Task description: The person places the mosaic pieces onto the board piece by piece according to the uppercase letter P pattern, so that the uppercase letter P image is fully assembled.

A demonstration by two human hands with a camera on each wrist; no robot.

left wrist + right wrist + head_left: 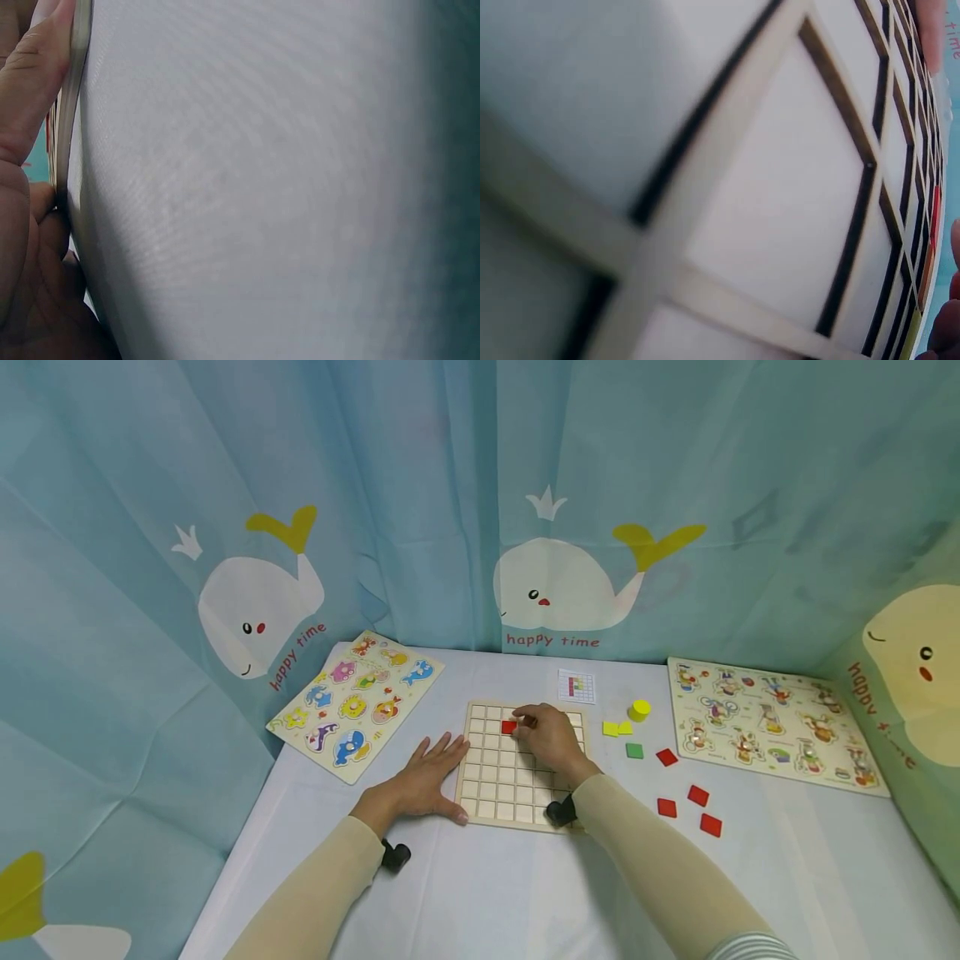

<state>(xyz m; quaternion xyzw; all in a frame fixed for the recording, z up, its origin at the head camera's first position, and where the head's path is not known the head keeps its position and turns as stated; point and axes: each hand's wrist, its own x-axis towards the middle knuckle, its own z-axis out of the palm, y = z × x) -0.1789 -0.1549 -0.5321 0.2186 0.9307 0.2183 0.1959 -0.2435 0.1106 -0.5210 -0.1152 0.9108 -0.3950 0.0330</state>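
Observation:
A square wooden grid board (487, 784) lies on the table before me. My left hand (422, 779) rests along its left edge, fingers spread, thumb at the near left corner. In the left wrist view the thumb (30, 82) lies against the board's side. Over the upper part of the board, my right hand (551, 737) has curled fingers beside a red square tile (509, 727) lying in a cell. The right wrist view shows a bit of red between the fingertips (945, 322), a red tile pinched there and mostly hidden.
Right of the board are yellow tiles (611, 728), a yellow cylinder (639, 710), a green tile (634, 750) and several red tiles (698, 795). A pattern card (576, 686) lies behind. Picture puzzle boards stand left (356, 706) and right (772, 727), before a blue curtain (435, 527).

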